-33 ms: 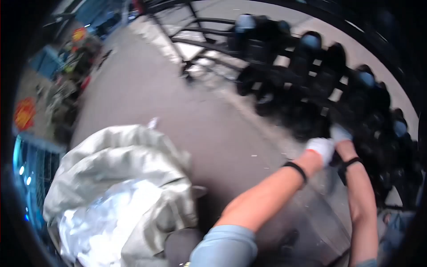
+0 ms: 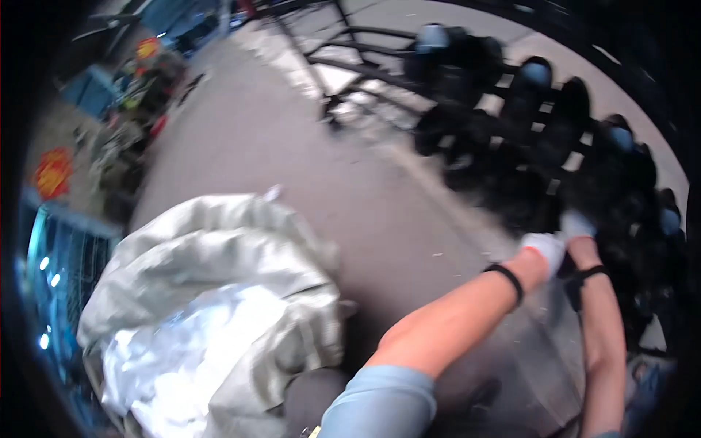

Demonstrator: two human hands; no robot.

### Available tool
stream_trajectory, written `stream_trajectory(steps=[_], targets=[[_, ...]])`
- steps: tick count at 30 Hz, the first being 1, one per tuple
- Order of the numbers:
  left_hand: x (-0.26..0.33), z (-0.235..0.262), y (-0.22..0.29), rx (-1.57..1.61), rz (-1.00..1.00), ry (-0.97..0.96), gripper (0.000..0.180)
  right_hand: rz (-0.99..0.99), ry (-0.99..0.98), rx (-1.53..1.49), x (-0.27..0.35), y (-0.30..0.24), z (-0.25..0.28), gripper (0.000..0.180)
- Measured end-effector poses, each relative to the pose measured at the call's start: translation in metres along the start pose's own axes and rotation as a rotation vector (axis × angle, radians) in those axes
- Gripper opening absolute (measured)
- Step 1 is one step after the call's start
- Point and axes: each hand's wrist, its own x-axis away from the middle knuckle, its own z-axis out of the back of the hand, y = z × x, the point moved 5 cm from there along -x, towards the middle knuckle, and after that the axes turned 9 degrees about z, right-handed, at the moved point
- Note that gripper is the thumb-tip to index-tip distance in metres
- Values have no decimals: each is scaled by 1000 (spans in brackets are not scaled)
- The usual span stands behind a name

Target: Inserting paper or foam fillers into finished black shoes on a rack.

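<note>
Both my hands wear white gloves and reach out to the right, close together. My left hand [image 2: 544, 250] and my right hand [image 2: 577, 223] touch a cluster of black rounded objects [image 2: 526, 182] that hang or sit on a black metal rack [image 2: 365, 69]. Some of these objects have pale blue tops. Each wrist carries a black band. The picture is blurred, so I cannot make out whether either hand grips anything.
A large pale grey-green sack [image 2: 219, 255] stands open at the lower left, with crumpled white shiny material [image 2: 182, 350] inside. Grey paved ground [image 2: 292, 146] runs between the sack and the rack. Blue crates and colourful goods [image 2: 124, 95] lie at the far left.
</note>
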Motion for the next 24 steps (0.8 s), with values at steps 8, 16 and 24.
stream_trajectory(steps=[8, 16, 24], targets=[[306, 319, -104, -273, 225, -122, 18, 203, 30, -755, 29, -267, 148, 25], [591, 246, -219, -32, 886, -32, 95, 1022, -789, -665, 67, -635, 168, 53], [570, 178, -302, 725, 783, 159, 71, 846, -767, -822, 92, -666, 93, 43]])
